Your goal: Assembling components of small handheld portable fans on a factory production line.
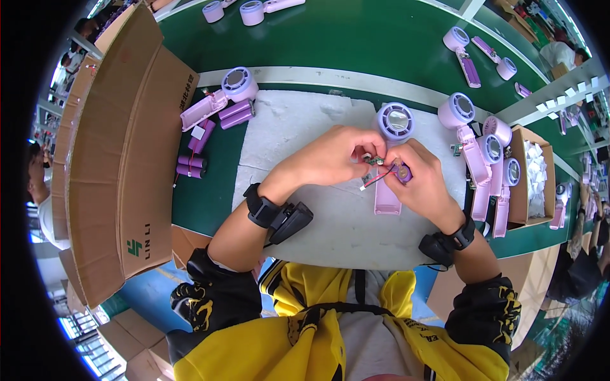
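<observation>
My left hand [333, 155] pinches a small green circuit board [376, 160] between thumb and fingers. In my right hand [420, 174] is a purple battery pack [403, 172], its end turned up. Red and black wires [379, 180] with a small white plug hang between the two hands. The fingertips of both hands nearly meet at the board, and they hide part of it. Beneath them a pink handheld fan [387, 200] lies on a white foam pad [286, 127], its round lavender head pointing away from me.
Purple battery packs [236, 114] and another fan [240, 84] lie left of the pad, beside a tall cardboard box [121, 159]. Several opened fans [475, 155] sit on the right, near a small carton [519, 190] of white pieces. More fans [252, 13] rest on the green surface beyond the rail.
</observation>
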Action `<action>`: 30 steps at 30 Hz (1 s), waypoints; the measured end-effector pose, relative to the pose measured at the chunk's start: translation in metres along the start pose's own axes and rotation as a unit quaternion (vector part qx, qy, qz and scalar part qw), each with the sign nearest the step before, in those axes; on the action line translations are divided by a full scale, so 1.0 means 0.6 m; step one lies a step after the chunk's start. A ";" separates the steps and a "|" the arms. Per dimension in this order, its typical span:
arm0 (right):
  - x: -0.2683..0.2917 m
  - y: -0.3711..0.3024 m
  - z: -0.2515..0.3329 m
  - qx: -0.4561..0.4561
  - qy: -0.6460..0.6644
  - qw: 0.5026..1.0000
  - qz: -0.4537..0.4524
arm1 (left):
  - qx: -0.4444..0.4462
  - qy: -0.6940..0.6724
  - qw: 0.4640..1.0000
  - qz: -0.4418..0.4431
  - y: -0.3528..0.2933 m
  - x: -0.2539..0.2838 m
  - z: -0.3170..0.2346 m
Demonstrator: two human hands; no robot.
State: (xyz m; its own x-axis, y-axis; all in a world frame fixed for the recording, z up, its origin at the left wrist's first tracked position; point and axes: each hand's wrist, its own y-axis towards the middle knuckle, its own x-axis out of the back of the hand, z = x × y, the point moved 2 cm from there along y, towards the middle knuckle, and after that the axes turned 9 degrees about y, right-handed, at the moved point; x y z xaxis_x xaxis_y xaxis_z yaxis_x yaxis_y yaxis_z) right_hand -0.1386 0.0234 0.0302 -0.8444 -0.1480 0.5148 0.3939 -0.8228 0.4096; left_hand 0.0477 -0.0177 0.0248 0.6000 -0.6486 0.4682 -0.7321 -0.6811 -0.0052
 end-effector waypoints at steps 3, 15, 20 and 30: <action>0.000 0.001 -0.001 0.006 -0.001 1.000 0.009 | -0.025 -0.015 0.999 -0.037 0.001 -0.001 -0.005; 0.004 0.006 0.005 0.020 -0.014 0.999 0.037 | -0.043 0.075 0.993 -0.080 -0.006 0.001 -0.011; 0.006 0.007 0.006 0.031 -0.026 0.998 0.051 | -0.062 0.098 0.981 -0.153 -0.005 -0.008 -0.009; 0.010 0.008 0.007 0.031 0.015 0.997 0.073 | 0.038 -0.010 0.999 -0.001 -0.006 0.001 -0.018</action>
State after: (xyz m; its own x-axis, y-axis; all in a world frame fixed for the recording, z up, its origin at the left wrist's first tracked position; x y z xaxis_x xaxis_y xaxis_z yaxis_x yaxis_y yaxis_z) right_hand -0.1404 0.0210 0.0384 -0.7865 -0.2811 0.5499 0.5344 -0.7562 0.3778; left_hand 0.0474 -0.0118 0.0343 0.6076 -0.6537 0.4511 -0.7053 -0.7053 -0.0719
